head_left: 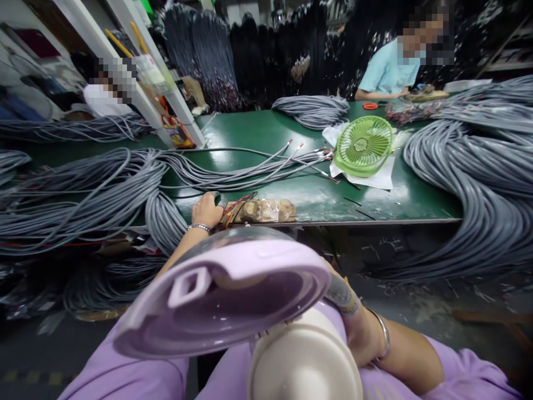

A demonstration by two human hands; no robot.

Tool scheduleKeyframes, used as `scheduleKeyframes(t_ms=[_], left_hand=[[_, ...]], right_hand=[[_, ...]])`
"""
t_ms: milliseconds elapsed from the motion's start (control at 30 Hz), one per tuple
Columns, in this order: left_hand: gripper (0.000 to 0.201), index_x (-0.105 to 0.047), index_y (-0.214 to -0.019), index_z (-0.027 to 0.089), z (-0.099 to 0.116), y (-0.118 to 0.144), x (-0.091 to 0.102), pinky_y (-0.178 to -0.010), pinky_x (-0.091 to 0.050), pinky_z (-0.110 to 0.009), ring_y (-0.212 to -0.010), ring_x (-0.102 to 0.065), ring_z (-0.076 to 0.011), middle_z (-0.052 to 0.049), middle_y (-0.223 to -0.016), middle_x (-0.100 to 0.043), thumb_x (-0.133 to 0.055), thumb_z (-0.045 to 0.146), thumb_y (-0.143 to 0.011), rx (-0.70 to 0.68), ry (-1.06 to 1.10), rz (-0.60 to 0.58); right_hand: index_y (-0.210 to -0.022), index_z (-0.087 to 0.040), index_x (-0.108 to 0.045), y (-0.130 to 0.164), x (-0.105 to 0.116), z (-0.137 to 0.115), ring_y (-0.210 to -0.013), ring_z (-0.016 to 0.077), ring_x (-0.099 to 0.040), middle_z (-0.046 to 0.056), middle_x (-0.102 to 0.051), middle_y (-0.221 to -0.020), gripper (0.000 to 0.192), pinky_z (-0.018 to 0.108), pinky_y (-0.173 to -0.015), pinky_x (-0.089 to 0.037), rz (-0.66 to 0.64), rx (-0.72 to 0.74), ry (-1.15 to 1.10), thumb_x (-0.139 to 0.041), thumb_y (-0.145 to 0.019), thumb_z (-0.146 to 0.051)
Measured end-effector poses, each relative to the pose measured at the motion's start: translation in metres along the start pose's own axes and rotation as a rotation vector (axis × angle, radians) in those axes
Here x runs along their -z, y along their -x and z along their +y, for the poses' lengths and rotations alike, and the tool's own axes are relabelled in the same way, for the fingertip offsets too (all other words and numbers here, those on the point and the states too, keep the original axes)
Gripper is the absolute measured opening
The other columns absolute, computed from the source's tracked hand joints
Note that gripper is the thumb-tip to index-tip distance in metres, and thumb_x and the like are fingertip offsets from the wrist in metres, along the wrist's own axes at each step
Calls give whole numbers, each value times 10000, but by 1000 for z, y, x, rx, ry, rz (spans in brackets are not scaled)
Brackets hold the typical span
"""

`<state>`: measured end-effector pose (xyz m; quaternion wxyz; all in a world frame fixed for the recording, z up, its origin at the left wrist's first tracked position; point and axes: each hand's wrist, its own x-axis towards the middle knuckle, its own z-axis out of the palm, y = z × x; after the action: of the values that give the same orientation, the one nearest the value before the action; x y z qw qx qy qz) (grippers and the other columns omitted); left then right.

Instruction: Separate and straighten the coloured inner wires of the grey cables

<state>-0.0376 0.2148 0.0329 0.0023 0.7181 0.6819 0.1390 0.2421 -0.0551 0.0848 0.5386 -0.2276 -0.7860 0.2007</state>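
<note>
Close below the camera is a drinking cup with a cream-white mouth (306, 361) and a flipped-up purple lid (233, 294), which covers much of the view. My right hand (353, 319) is closed round the cup's right side; a grey wrapping covers part of its fingers, and the fingertips are hidden. My left hand (207, 210) rests at the table's near edge, its fingers curled, with something dark grey at them. What it holds, if anything, I cannot make out. Just right of it, red and black wires (239, 205) lie against a tan, taped block (268, 211).
Grey cable bundles lie left (104, 189) and right (474, 172) on the green table (241, 130). A green fan (363, 145) stands on white paper (377, 176). A white post (166, 72) rises behind. Two people sit across, one in a light-blue shirt (389, 69).
</note>
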Motion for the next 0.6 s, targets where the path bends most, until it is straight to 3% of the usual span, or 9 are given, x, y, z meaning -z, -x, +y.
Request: scheduleKeyframes(t_ms=[133,433,600], left_hand=[[495,-537,-1304,155,3,1,2,-1054,-373,-399,-1268,-504,-289,-136,-1349,-573,-425,361,-868,-9,-10,-20],[508,-503,-1334,138,4,1,3,-1078,-343,-414,-1307,-462,-287,-153,-1411,-512,-405,295,-861,-19,-23,-36],[496,-502,-1326,106,7,3,6,-1076,-341,-420,-1296,-467,-293,-161,-1398,-521,-423,303,-879,-16,11,-52]], right_hand=[[-1500,-262,-271,-1,-1,0,-1225,329,-547,135,-533,-1366,1093,432,-1060,-437,-9,-18,-23,-814,-589,-527],[-1507,-306,-184,4,-4,3,-1222,318,-550,124,-523,-1368,1149,420,-1036,-457,24,27,17,-799,-575,-577],[-1501,-308,-218,10,-5,3,-1182,307,-575,113,-540,-1350,1158,411,-1003,-482,46,-27,34,-791,-546,-624]])
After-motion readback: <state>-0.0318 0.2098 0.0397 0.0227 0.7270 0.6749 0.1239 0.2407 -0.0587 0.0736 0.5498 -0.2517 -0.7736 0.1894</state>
